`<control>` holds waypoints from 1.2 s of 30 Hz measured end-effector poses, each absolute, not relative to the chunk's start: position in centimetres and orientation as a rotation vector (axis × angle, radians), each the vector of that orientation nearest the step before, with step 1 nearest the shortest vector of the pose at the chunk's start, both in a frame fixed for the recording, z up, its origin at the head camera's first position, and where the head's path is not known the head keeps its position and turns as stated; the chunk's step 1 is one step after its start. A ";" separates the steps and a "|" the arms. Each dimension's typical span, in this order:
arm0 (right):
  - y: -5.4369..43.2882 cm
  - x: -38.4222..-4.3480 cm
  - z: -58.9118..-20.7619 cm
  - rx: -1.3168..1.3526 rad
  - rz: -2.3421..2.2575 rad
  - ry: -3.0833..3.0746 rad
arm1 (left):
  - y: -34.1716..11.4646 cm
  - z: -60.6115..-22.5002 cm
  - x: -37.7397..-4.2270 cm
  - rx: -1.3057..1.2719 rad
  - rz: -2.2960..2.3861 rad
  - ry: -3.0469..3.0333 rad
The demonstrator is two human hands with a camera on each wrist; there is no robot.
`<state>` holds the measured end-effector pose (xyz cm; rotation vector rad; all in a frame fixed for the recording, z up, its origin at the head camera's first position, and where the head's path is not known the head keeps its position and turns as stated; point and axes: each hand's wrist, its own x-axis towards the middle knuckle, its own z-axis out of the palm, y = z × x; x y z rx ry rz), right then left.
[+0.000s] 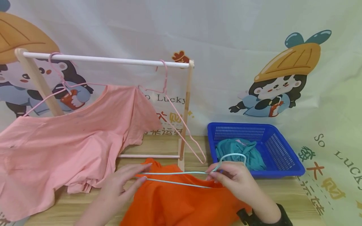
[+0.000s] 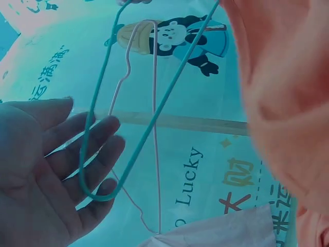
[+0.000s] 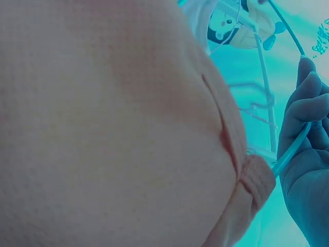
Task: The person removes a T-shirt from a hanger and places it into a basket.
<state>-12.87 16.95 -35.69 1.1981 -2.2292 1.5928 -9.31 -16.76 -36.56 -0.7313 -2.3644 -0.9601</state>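
The right hand (image 1: pixel 237 178) pinches a slim pale-turquoise hanger (image 1: pixel 175 173) at a bright-orange fabric garment (image 1: pixel 181 204); the left hand (image 1: pixel 113 187), fingers loosely extended, touches the hanger's end.

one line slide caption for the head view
Right hand grips a pale blue hanger, left hand at one end, against an orange garment, a pink shirt hanging nearby.

Wood-grain counter (image 1: pixel 297 197): rack (image 1: pixel 118 61) standing at left, blue basket (image 1: pixel 282 173) at right, orange shirt (image 1: pixel 175 204) across the near part.
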 end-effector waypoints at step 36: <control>24.2 -12.6 -36.5 1.136 1.337 -2.482 | -21.7 -36.8 -9.2 -0.539 -1.236 -1.920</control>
